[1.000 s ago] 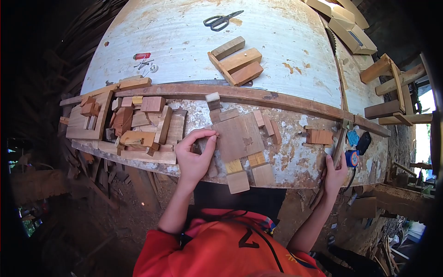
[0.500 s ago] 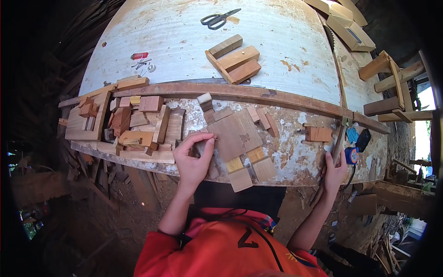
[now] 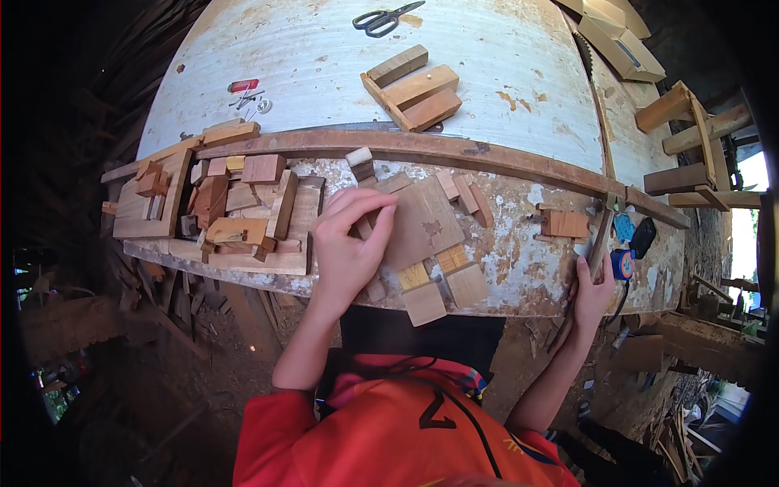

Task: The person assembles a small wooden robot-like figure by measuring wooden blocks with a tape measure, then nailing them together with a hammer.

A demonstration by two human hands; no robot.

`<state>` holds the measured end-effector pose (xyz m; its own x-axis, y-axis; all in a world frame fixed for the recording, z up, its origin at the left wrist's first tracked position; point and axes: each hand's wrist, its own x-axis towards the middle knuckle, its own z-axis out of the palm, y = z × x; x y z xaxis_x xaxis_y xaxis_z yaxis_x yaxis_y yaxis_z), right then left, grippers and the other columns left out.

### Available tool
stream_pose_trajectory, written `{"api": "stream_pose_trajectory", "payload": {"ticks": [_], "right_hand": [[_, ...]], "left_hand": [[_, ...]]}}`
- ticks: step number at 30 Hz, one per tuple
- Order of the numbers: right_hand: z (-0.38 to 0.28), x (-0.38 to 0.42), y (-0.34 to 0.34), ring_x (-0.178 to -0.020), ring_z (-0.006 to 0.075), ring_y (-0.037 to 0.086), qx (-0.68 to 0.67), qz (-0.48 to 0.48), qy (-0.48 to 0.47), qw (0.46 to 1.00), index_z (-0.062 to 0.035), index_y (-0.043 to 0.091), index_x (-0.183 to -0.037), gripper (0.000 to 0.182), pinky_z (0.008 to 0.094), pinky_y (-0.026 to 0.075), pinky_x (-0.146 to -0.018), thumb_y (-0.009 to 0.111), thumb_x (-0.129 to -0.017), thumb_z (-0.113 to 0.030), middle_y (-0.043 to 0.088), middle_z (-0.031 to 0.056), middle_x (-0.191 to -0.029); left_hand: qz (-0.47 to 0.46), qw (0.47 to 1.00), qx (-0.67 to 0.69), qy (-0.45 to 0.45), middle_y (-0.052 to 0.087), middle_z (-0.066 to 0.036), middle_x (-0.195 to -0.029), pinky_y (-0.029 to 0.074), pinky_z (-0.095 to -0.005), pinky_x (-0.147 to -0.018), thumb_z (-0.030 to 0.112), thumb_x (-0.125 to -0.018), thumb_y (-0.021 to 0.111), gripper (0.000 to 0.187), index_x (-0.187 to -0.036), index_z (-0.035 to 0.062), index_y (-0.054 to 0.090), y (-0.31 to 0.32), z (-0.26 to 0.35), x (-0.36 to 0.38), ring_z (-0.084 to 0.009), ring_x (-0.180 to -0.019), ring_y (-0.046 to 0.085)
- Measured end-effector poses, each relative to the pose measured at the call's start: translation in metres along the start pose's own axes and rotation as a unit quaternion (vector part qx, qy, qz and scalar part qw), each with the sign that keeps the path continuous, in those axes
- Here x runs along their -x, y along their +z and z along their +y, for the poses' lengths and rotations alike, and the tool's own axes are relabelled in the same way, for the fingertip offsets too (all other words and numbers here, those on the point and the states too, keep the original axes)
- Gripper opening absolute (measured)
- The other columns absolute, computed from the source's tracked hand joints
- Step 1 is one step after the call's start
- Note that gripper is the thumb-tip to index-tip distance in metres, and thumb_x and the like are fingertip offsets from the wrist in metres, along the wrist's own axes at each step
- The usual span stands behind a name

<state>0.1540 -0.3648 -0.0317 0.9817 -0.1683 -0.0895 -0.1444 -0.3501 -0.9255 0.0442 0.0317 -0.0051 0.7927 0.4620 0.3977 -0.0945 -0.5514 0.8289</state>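
Observation:
My left hand [image 3: 349, 243] is closed in a pinch over the upper left edge of a flat square wooden board [image 3: 426, 223]. Whatever lies between its thumb and fingertip is too small to make out. The board rests on the bench among small wood blocks; two pale blocks [image 3: 425, 304] stick out at its near edge, joined by yellowish pieces [image 3: 412, 276]. At the right, my right hand [image 3: 592, 296] is closed around a long thin wooden handle [image 3: 600, 235], whose upper end reaches the wooden beam. A blue tape measure [image 3: 622, 264] sits just beside that hand.
A long wooden beam [image 3: 471, 154] crosses the bench. Beyond it lie scissors [image 3: 385, 19], a joined block piece [image 3: 418, 89] and a red item with nails [image 3: 243, 85]. Wooden assemblies [image 3: 243, 211] fill the left; a small block [image 3: 564, 223] and black object [image 3: 643, 238] are right.
My left hand has moved up and slightly right, now covering the board's left edge more. My right hand has stayed nearly in place on the handle. The view has shifted slightly.

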Motion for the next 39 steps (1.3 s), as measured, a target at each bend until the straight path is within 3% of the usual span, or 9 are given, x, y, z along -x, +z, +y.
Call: {"api": "stream_pose_trajectory", "payload": {"ticks": [3, 10, 19, 25, 39], "right_hand": [[0.004, -0.001, -0.001, -0.053, 0.0036, 0.05, -0.008, -0.003, -0.003, 1.0, 0.0012, 0.056, -0.153, 0.055, 0.0234, 0.035, -0.043, 0.075, -0.103, -0.01, 0.07, 0.0006, -0.092], [0.004, -0.001, -0.002, -0.056, 0.0031, 0.05, -0.003, -0.007, -0.001, 1.0, -0.0002, 0.057, -0.153, 0.055, 0.0232, 0.035, -0.045, 0.075, -0.103, -0.011, 0.07, -0.0002, -0.092], [0.0, -0.001, 0.0, -0.051, 0.0037, 0.048, 0.009, -0.003, 0.003, 1.0, -0.0005, 0.057, -0.153, 0.054, 0.0232, 0.035, -0.044, 0.074, -0.104, -0.013, 0.067, -0.0005, -0.085], [0.001, 0.0, 0.0, -0.052, 0.0033, 0.049, 0.002, -0.006, -0.007, 1.0, -0.0006, 0.058, -0.152, 0.053, 0.0233, 0.034, -0.045, 0.074, -0.104, -0.014, 0.067, -0.0014, -0.083], [0.002, 0.0, 0.0, -0.052, 0.0029, 0.048, 0.004, -0.008, -0.015, 1.0, -0.0005, 0.058, -0.152, 0.052, 0.0234, 0.034, -0.045, 0.074, -0.104, -0.012, 0.066, -0.002, -0.081]], "left_hand": [[-0.063, 0.997, -0.032, 0.039, 0.08, -0.011, -0.1, 0.056, -0.0347, -0.089, -0.001, -0.092, 0.078, 0.013, -0.103, 0.0008, 0.083, 0.005, 0.0, -0.015, -0.0229, -0.096, 0.074], [-0.079, 0.995, -0.04, 0.042, 0.08, -0.012, -0.099, 0.056, -0.0356, -0.089, -0.001, -0.092, 0.078, 0.015, -0.105, 0.0016, 0.084, 0.013, -0.002, -0.023, -0.0252, -0.095, 0.075], [-0.06, 0.994, -0.04, 0.076, 0.079, -0.011, -0.095, 0.056, -0.0389, -0.082, 0.0, -0.089, 0.08, 0.013, -0.101, 0.0033, 0.084, 0.02, -0.005, -0.021, -0.0289, -0.087, 0.073], [-0.077, 0.994, -0.048, 0.065, 0.08, -0.011, -0.098, 0.056, -0.0355, -0.087, -0.002, -0.09, 0.079, 0.015, -0.104, 0.0026, 0.084, 0.018, -0.006, -0.019, -0.0255, -0.092, 0.074], [-0.075, 0.993, -0.052, 0.074, 0.08, -0.011, -0.097, 0.057, -0.0357, -0.086, -0.002, -0.09, 0.079, 0.015, -0.104, 0.0025, 0.084, 0.019, -0.005, -0.021, -0.0255, -0.092, 0.073]]}}
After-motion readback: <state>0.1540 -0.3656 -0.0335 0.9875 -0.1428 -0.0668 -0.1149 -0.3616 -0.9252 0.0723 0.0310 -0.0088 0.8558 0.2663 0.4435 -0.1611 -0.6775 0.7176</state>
